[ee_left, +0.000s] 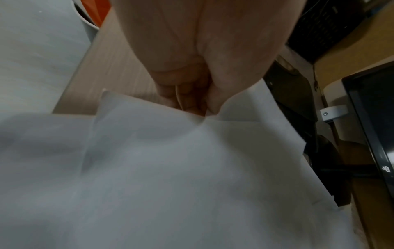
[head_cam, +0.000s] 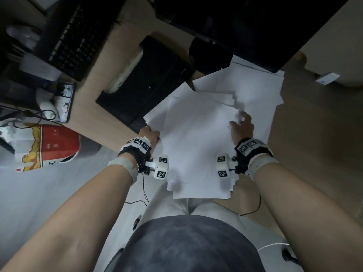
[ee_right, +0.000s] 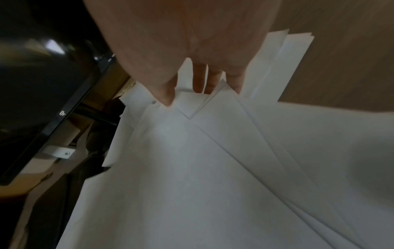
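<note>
Paper sheets (head_cam: 196, 138), likely light and slippery, are lying fanned, the left hand (head_cam: 149, 134) pinching one edge, the right hand (head_cam: 242, 127) pressing straight fingers (ee_right: 199, 79) on top.

The widest free room is on the right: beside the sheets (head_cam: 196, 134) the counter (head_cam: 306, 138) lies bare, with only a small white card (head_cam: 327, 79) far back. On the left the way is narrow. A black box (head_cam: 145, 85) stands just beside the sheets, and only a strip of counter lies between the box and the counter's edge; the left hand (head_cam: 149, 134) fills this strip. At the back the monitor (head_cam: 245, 22) hangs over the far sheets, and its round foot (head_cam: 206, 50) stands at their edge. The right hand (head_cam: 242, 126) rests on the sheets with open air above. The keyboard (head_cam: 72, 42) lies well apart at the left.
</note>
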`<control>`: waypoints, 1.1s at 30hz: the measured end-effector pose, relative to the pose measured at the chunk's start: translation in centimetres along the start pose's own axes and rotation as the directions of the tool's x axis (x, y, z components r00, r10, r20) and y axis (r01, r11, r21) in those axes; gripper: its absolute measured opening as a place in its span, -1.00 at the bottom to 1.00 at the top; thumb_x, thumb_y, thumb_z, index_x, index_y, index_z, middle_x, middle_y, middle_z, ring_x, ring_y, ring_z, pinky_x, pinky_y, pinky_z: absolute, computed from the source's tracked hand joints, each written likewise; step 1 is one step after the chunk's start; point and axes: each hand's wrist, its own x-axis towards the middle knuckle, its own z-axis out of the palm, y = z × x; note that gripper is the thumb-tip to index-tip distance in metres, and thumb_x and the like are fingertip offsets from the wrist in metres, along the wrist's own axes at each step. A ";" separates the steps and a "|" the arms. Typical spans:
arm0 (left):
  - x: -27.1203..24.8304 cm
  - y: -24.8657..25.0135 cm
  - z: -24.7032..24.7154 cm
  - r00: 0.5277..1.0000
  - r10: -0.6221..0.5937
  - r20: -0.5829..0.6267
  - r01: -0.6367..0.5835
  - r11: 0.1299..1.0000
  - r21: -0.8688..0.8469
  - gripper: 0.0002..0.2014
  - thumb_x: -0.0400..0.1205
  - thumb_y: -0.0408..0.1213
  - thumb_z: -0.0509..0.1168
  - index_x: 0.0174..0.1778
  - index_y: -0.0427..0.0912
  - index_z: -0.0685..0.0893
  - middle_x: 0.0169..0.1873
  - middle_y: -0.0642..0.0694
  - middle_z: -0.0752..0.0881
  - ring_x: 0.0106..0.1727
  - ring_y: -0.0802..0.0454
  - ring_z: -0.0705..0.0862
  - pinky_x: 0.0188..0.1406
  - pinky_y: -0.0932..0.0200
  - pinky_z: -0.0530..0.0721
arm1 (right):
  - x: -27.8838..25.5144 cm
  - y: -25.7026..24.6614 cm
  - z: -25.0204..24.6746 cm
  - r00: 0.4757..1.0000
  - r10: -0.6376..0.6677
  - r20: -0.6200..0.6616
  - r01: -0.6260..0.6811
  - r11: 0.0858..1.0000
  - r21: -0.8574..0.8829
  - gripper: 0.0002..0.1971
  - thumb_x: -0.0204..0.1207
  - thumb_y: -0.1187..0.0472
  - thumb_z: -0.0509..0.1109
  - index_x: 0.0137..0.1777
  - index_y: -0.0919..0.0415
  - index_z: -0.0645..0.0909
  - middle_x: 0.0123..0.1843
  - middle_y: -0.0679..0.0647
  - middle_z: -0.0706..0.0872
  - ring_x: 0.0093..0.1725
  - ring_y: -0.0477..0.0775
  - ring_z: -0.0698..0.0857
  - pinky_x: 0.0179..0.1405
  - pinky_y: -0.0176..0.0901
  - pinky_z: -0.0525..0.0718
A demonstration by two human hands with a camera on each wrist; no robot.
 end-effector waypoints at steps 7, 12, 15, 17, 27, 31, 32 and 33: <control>-3.0 4.2 3.5 0.992 -0.097 -0.084 0.099 0.995 0.020 -0.22 0.52 -0.05 0.42 0.53 -0.33 0.21 0.44 -0.15 0.42 0.39 -0.17 0.49 0.42 -0.05 0.45 | -1.6 1.6 -0.4 0.997 0.023 0.072 0.001 0.948 -0.317 -0.45 0.54 0.11 0.33 0.56 0.11 0.45 0.50 0.20 0.54 0.42 0.28 0.56 0.33 0.04 0.58; -4.4 2.1 4.9 0.989 -0.146 0.029 0.146 0.989 -0.003 -0.10 0.35 -0.02 0.44 0.57 -0.34 0.31 0.52 -0.33 0.40 0.52 -0.29 0.42 0.50 -0.10 0.43 | -2.6 2.5 -1.3 0.996 0.015 0.092 0.028 0.892 -0.451 -0.53 0.56 0.06 0.21 0.49 -0.04 0.55 0.52 0.10 0.55 0.42 0.22 0.57 0.42 0.14 0.52; -5.1 1.5 5.2 0.988 -0.147 0.045 0.147 0.989 -0.015 -0.23 0.43 -0.04 0.43 0.52 -0.31 0.39 0.48 -0.34 0.45 0.48 -0.30 0.46 0.45 -0.07 0.48 | -2.8 3.4 -2.6 0.996 0.014 0.085 0.016 0.939 -0.344 -0.62 0.58 0.24 0.28 0.36 -0.04 0.66 0.40 0.07 0.67 0.28 0.18 0.69 0.30 -0.08 0.65; -5.6 1.3 5.4 0.992 -0.119 0.030 0.120 0.993 -0.009 -0.24 0.46 -0.11 0.44 0.56 -0.26 0.35 0.48 -0.33 0.45 0.47 -0.29 0.47 0.39 -0.03 0.47 | -3.4 3.9 -3.3 0.993 0.021 0.112 0.016 0.946 -0.323 -0.64 0.52 0.25 0.38 0.29 -0.03 0.70 0.28 0.03 0.74 0.22 0.16 0.71 0.28 -0.16 0.64; -9.8 -0.1 7.2 0.994 -0.103 -0.030 0.104 0.994 0.035 0.10 0.32 -0.05 0.41 0.71 0.05 -0.11 0.66 -0.27 0.11 0.56 -0.39 0.27 0.48 -0.16 0.34 | -4.6 5.9 -7.2 0.930 0.019 0.368 0.166 0.870 -0.465 -0.59 0.47 0.02 0.48 0.22 0.27 0.70 0.24 0.17 0.73 0.21 0.19 0.70 0.22 -0.11 0.61; -11.1 1.6 8.0 0.992 -0.092 -0.091 0.097 0.994 0.059 -0.09 0.49 -0.13 0.43 0.67 -0.11 0.03 0.53 -0.29 0.20 0.44 -0.35 0.39 0.24 -0.17 0.50 | -2.1 5.8 -10.7 0.984 0.132 0.116 -0.085 0.936 -0.342 -0.37 0.43 -0.05 0.48 0.35 0.37 0.49 0.29 0.26 0.67 0.11 0.26 0.69 0.01 -0.07 0.61; -11.2 2.0 8.4 0.990 -0.091 -0.106 0.100 0.991 0.083 -0.15 0.48 -0.12 0.44 0.61 -0.14 0.11 0.46 -0.28 0.26 0.35 -0.35 0.45 0.09 -0.14 0.53 | -1.6 5.8 -11.3 0.979 0.174 0.104 -0.139 0.949 -0.283 -0.32 0.36 -0.09 0.51 0.33 0.37 0.48 0.23 0.26 0.68 0.05 0.27 0.70 0.01 -0.02 0.66; -11.4 2.3 8.7 0.988 -0.092 -0.122 0.106 0.988 0.116 -0.19 0.47 -0.10 0.44 0.56 -0.15 0.16 0.40 -0.26 0.30 0.30 -0.36 0.48 0.00 -0.10 0.51 | -0.7 5.9 -11.6 0.976 0.191 0.107 -0.160 0.957 -0.243 -0.24 0.26 -0.16 0.53 0.32 0.37 0.48 0.19 0.25 0.69 0.03 0.28 0.72 0.06 0.07 0.70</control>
